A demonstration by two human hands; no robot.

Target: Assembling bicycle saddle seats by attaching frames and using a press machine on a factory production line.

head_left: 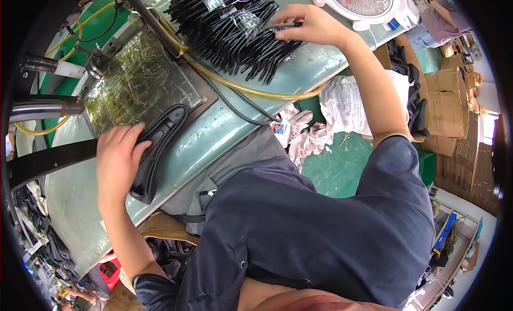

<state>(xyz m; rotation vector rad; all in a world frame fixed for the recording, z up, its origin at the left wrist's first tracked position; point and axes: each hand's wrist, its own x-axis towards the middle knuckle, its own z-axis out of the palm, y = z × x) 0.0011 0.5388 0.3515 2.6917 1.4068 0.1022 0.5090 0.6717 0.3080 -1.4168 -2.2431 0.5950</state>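
My left hand [118,157] grips the side of a long black moulded piece [166,130], with the thumb on its edge. The piece has a rounded upper end with a slot and lies tilted at the front of a metal plate [195,89]. Yellowish tangled material under clear film [131,78] covers much of that plate. Out to the right, my right hand [315,26] is over the edge of a pile of thin black strips [235,46], thumb and fingers apart. Dark strip ends show between them; none is visibly gripped. Clear wrap binds part of the pile.
Metal cylinders [45,109] of a machine stand at the left. A yellow hose [251,89] and dark cable cross the green table [211,133]. A white-and-pink fan [363,3] stands at the far right. Cardboard boxes [443,105] and crumpled paper [304,132] lie beyond the table's edge.
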